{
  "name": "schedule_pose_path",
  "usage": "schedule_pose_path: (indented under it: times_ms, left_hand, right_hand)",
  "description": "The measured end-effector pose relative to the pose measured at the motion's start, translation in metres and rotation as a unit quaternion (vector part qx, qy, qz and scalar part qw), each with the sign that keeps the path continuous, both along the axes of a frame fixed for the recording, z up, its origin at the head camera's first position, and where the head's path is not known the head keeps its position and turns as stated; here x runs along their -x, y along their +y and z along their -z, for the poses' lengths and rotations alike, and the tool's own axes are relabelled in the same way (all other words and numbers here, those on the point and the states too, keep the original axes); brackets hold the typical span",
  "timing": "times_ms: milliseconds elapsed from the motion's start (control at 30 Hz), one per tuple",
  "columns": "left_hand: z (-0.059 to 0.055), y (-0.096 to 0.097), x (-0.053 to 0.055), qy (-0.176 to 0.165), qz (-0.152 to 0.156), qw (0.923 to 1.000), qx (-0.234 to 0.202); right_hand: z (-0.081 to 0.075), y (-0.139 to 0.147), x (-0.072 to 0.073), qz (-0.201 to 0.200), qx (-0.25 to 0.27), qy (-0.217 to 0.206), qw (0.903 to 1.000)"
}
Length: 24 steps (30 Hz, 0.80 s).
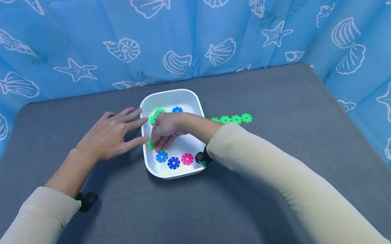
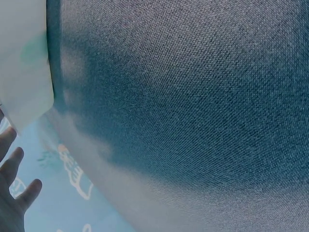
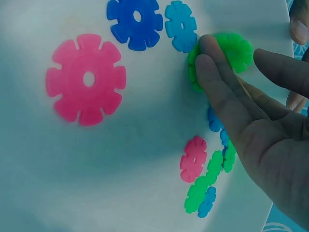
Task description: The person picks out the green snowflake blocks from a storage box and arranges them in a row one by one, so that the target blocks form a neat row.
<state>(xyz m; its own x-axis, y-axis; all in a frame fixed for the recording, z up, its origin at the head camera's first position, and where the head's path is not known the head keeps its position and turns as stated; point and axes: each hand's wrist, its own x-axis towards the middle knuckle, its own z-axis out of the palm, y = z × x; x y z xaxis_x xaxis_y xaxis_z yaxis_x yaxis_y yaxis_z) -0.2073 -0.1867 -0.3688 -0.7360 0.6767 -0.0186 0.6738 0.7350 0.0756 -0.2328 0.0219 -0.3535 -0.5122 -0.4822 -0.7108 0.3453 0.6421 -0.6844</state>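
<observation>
My right hand (image 1: 167,130) reaches down into a white tray (image 1: 152,168). In the right wrist view, its straight fingers (image 3: 219,87) press on a green notched disc (image 3: 192,72), while the thumb stands apart. Another green disc (image 3: 236,50) shows behind those fingers, by the tray's side wall. My left hand (image 1: 116,133) is spread over the tray's left rim, fingertips right at the edge and nothing held. Near the right hand lie a light blue disc (image 1: 161,157), a dark blue disc (image 1: 173,163) and a pink disc (image 1: 187,159).
More discs lie at the tray's far end, including a blue disc (image 1: 177,110) and a green disc (image 1: 159,112). Outside, right of the tray, a row of several green discs (image 1: 236,119) lies on the grey tablecloth (image 1: 129,236). A blue shell-print curtain (image 1: 88,36) borders the table.
</observation>
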Motion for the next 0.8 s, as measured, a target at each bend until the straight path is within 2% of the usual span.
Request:
schedule_pose_path:
  times_ms: [267,600,800]
  left_hand:
    - [-0.0005,0.001,0.0003,0.002,0.001,1.0,-0.004]
    - [-0.0004,0.0016,-0.0001,0.006,0.002,1.0,-0.003]
    - [-0.0003,0.001,-0.0005,0.009,0.006,0.9999,-0.003]
  right_hand:
    - [0.0,-0.0002,0.0014,-0.002,0.002,0.004,1.0]
    - [0.0016,-0.0043,0.0027,0.017,-0.005,0.0,0.9998]
    - [0.0019,-0.0058,0.004,0.008,-0.005,0.007,0.9999]
